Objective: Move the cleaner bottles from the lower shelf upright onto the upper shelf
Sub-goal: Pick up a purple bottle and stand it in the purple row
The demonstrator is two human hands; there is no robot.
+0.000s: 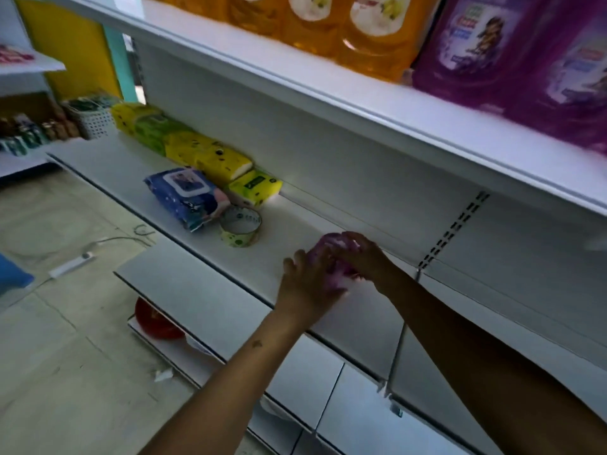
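— What sort of place is this?
— A shop. White metal shelving with a slotted upright [455,224] carries rows of the same product: orange bottles [368,31] and purple bottles [512,50] packed side by side on the upper shelf [295,90].
— And below that upper shelf?
— A lower shelf [210,257] with yellow tissue packs [203,152], a blue wipes pack [185,195] and a roll of tape [239,229].
— Anything left of that shelf?
— Another rack with small bottles [23,133] and a white basket [95,121], above a tiled floor [65,372].
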